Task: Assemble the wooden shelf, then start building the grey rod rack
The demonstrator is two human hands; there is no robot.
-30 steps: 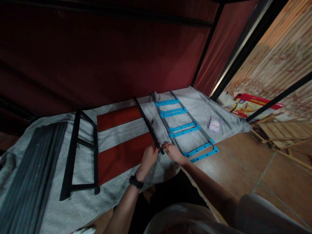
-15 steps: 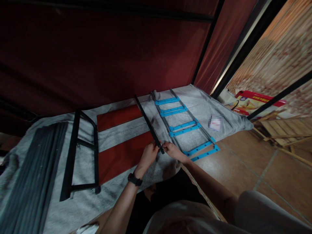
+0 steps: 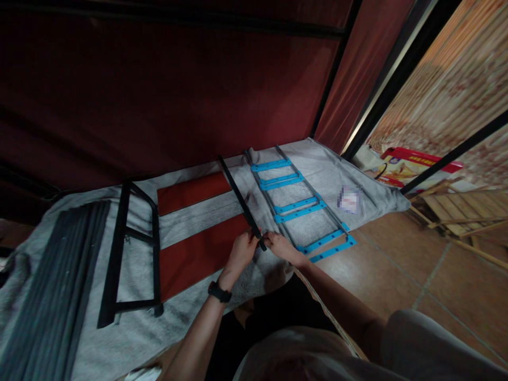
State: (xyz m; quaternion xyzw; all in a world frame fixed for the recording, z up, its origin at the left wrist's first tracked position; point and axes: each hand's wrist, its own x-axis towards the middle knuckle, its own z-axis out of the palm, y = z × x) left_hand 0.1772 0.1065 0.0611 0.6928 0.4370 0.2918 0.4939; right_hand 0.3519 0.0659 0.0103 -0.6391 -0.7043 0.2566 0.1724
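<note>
Both hands meeting at the near end of a long black bar (image 3: 241, 203): left hand (image 3: 243, 250) clenched around the bar, steadying it; right hand (image 3: 279, 246) pinching at its tip, grasping something too small to tell. Bar lying slantwise on the grey blanket (image 3: 190, 211), across 2 red panels (image 3: 198, 254), just beside a frame with blue crosspieces (image 3: 301, 206). Blanket probably spread to protect the parts. Black frame (image 3: 130, 254) well apart, leftward.

A grey blanket (image 3: 206, 214) covers the floor (image 3: 400, 275) across the middle of the frame. On it lie dark slats (image 3: 47, 280) at lower left, a black frame (image 3: 119, 259), two red panels (image 3: 194, 254) at centre, a black bar (image 3: 240, 203), and a rail frame with blue plates (image 3: 297, 206) at right.
</note>
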